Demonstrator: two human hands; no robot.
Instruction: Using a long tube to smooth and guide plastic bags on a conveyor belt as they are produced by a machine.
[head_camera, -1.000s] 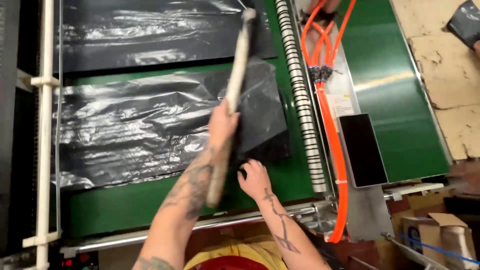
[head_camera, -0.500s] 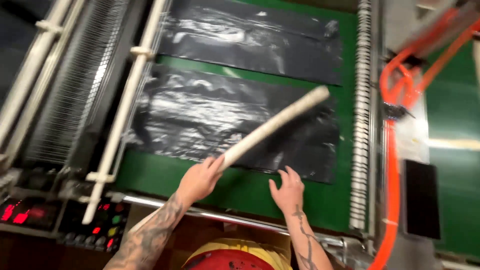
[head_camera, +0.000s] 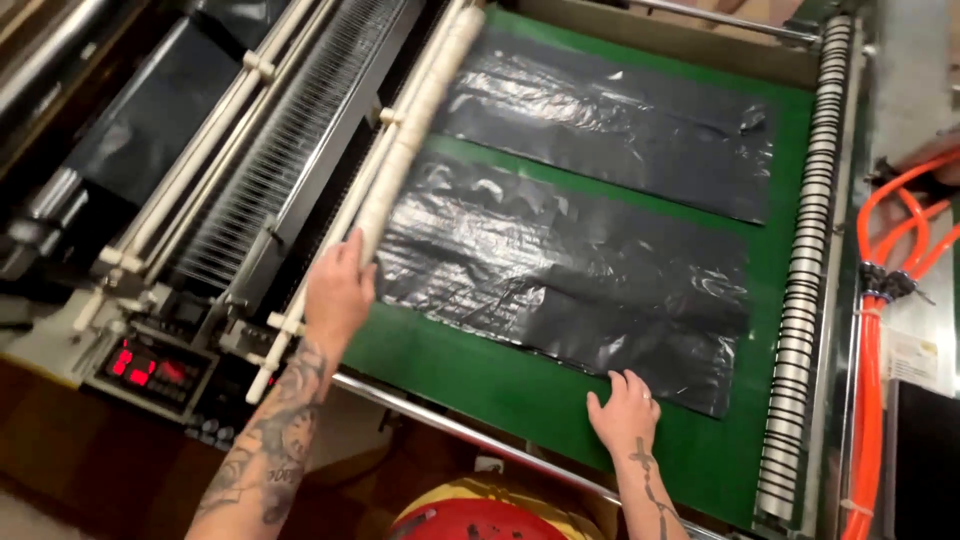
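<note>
Black plastic film, that near sheet (head_camera: 570, 285), is thin, crinkly and slick, so I'd guess it weighs next to nothing and will slide or bunch up if you drag it. It lies flat on the green belt (head_camera: 480, 385), with a second black sheet (head_camera: 620, 125) just beyond it. Your right hand (head_camera: 625, 410) is spread flat, fingers (head_camera: 618, 385) open on the sheet's near edge, gripping nothing. Your left hand (head_camera: 340, 290) is wrapped around the near end of the long white rod (head_camera: 415, 135), which runs along the sheet's left edge; it looks stiff and light. Right of the sheet sits the roller column (head_camera: 805, 270), then orange hoses (head_camera: 880, 330). Bare belt near the sheet's front edge gives you room.
</note>
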